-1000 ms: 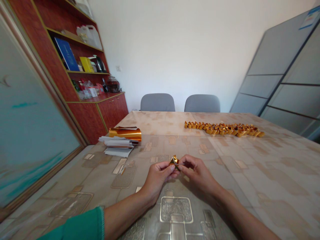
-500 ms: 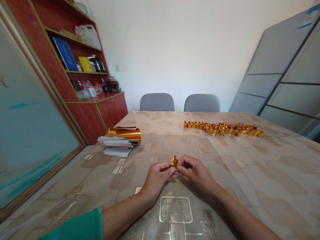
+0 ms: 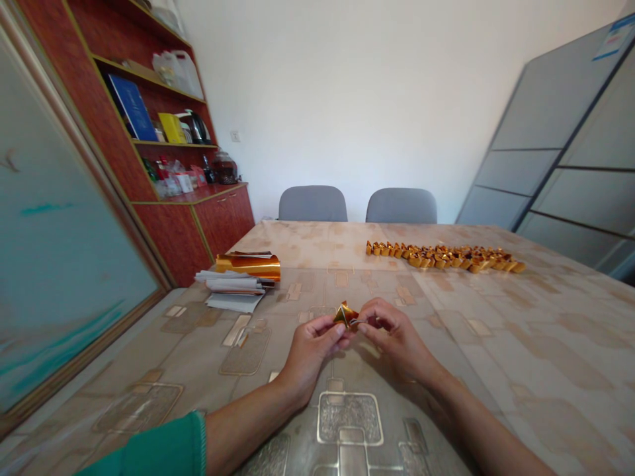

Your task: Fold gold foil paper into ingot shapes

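Observation:
A small folded piece of gold foil paper is held between both hands just above the table's near middle. My left hand pinches its left side with thumb and fingers. On the other side, my right hand grips the right end between thumb and forefinger. The foil paper's top rises to a point, and its lower part is hidden by my fingers. Farther off to the right lie rows of folded gold paper ingots.
A stack of sheets, grey side up, lies at the left with a curled gold sheet behind it. The patterned tablecloth covers the table. Two grey chairs stand at the far edge; a red shelf cabinet is at the left.
The gold foil paper has turned and shows more of a broad pointed face. My right hand has shifted slightly up and to the right; the left hand stays almost in place.

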The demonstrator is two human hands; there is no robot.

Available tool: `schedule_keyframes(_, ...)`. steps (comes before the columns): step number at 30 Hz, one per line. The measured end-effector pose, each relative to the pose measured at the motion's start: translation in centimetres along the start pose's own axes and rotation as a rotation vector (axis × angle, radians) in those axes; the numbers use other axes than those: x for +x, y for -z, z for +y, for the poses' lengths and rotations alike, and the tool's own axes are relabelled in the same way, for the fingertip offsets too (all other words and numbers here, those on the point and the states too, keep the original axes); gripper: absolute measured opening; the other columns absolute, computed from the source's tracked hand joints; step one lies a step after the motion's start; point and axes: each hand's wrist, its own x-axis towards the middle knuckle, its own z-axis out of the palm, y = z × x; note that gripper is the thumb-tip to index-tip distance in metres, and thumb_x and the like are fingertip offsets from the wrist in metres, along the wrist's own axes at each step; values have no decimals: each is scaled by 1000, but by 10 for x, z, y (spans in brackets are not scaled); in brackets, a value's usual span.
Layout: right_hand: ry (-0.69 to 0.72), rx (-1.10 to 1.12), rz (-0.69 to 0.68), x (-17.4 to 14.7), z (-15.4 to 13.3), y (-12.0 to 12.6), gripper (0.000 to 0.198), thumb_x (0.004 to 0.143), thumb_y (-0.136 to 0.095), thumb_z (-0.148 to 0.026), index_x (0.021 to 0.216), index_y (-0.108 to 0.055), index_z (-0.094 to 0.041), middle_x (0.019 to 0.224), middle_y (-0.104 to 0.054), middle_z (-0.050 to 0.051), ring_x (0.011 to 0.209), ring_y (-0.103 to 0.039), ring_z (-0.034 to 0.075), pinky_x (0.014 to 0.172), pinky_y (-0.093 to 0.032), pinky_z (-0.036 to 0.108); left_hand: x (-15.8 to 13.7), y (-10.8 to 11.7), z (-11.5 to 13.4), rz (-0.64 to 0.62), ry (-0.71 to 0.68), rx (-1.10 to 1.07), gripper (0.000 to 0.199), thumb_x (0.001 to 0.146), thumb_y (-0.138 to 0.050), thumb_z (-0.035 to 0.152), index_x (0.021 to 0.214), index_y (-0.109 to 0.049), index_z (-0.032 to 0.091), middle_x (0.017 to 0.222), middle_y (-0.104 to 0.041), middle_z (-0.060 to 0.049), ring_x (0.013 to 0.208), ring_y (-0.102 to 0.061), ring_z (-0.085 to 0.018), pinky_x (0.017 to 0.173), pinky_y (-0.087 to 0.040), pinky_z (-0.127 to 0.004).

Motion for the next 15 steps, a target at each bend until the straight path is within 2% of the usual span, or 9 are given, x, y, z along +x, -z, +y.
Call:
schedule_keyframes(3, -34, 79, 21, 0, -3, 2, 15, 88, -68, -40, 86, -71, -25, 87, -60, 3, 79, -55, 19, 68, -41, 32, 0, 0, 2, 41, -29, 12, 46, 59, -92, 43, 90, -78, 12, 82, -76, -8, 73, -69, -14, 67, -53, -20)
schedule_keyframes(7, -255, 355, -6, -2, -8, -1, 28, 87, -67, -51, 97, -63, -25, 81, -61, 1, 68, -54, 17, 62, -42, 30, 1, 1, 3, 100, -104, 47, 42, 62, -90, 43, 86, -76, 12, 73, -73, -5, 64, -67, -14, 58, -51, -20)
schedule_keyframes(10, -375, 485, -61, -4, -5, -5, 41, 89, -61, -59, 112, -54, -26, 73, -59, -1, 60, -54, 16, 55, -42, 29, 1, 1, 3, 119, -156, 71, 39, 64, -88, 42, 87, -76, 12, 73, -74, -6, 65, -69, -16, 61, -54, -23)
schedule_keyframes(12, -362, 456, -60, -4, 0, -7, 37, 85, -69, -54, 104, -55, -25, 69, -56, -3, 56, -50, 14, 52, -39, 27, 1, 2, 2, 109, -185, 110, 35, 67, -86, 38, 89, -78, 13, 76, -75, -7, 68, -70, -17, 64, -55, -24)
schedule_keyframes(15, -281, 360, 47, -1, 7, -7, 27, 78, -76, -42, 81, -57, -24, 70, -53, -3, 59, -46, 14, 55, -37, 27, 1, 1, 0, 56, -234, 189, 26, 69, -83, 33, 89, -80, 15, 82, -77, -7, 71, -71, -18, 67, -56, -26)
